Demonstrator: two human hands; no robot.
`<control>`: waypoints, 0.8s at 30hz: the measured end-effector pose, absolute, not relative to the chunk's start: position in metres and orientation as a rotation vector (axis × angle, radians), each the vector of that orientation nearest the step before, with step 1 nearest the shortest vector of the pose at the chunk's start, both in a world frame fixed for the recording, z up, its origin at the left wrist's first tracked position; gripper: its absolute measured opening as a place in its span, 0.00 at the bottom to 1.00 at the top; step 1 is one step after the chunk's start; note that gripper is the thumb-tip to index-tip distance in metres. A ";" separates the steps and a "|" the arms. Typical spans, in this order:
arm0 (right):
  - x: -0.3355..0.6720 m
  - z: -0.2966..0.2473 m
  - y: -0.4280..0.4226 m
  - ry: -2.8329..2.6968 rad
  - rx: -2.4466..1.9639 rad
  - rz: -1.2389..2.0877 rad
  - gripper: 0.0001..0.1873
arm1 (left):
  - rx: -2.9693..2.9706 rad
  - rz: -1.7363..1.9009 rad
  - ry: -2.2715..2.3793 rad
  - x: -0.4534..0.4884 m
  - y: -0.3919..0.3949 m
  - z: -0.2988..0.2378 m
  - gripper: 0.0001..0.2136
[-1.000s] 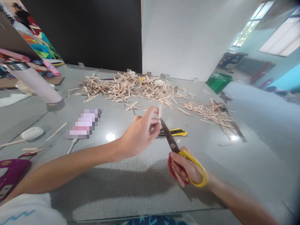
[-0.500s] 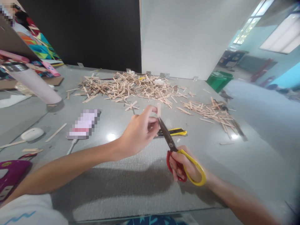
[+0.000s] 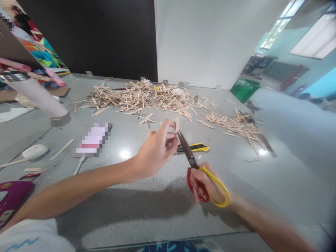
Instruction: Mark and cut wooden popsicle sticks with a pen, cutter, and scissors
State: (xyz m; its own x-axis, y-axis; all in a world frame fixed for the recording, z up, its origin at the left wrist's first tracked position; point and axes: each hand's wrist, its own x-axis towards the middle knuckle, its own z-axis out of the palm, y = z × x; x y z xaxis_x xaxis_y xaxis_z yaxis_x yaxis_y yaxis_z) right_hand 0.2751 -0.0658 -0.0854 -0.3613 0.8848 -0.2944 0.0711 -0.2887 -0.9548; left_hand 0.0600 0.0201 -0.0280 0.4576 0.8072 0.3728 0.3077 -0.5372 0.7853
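Observation:
Between its thumb and fingers, my left hand pinches a short flat wooden stick, held upright above the table. My right hand grips scissors with one red and one yellow handle. Their dark blades are closed or nearly so, with the tips at the stick, just by my left fingers. Behind the blades a yellow and black box cutter lies on the table, partly covered by them. A small star of crossed sticks lies beyond my left hand.
A wide heap of wooden sticks lies at the back, with a smaller pile to the right. On the left are a phone with a cable, a tumbler, a white mouse and a purple object. A green bin stands beyond.
Almost nothing differs. The stick and my left fingertips sit very slightly lower, and the scissors stay at the stick. The whole view has shifted a little.

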 end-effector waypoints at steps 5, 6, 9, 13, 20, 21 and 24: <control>0.272 -0.085 -0.067 -1.349 -1.285 1.700 0.39 | 1.998 0.964 0.899 0.061 0.021 -0.026 0.09; 0.271 -0.085 -0.068 -1.355 -1.287 1.693 0.40 | 1.977 0.958 0.886 0.061 0.021 -0.025 0.09; 0.271 -0.085 -0.070 -1.363 -1.287 1.675 0.42 | 1.949 0.956 0.863 0.061 0.020 -0.024 0.10; 0.273 -0.083 -0.071 -1.372 -1.315 1.675 0.42 | 2.042 0.974 0.893 0.059 0.019 -0.023 0.09; 0.279 -0.094 -0.069 -1.329 -1.303 1.759 0.42 | 2.226 0.914 0.964 0.052 0.029 -0.018 0.07; 0.280 -0.096 -0.069 -1.321 -1.287 1.771 0.41 | 2.219 0.892 0.954 0.050 0.030 -0.016 0.07; 0.282 -0.100 -0.067 -1.282 -1.236 1.819 0.40 | 2.159 0.825 0.906 0.046 0.034 -0.010 0.08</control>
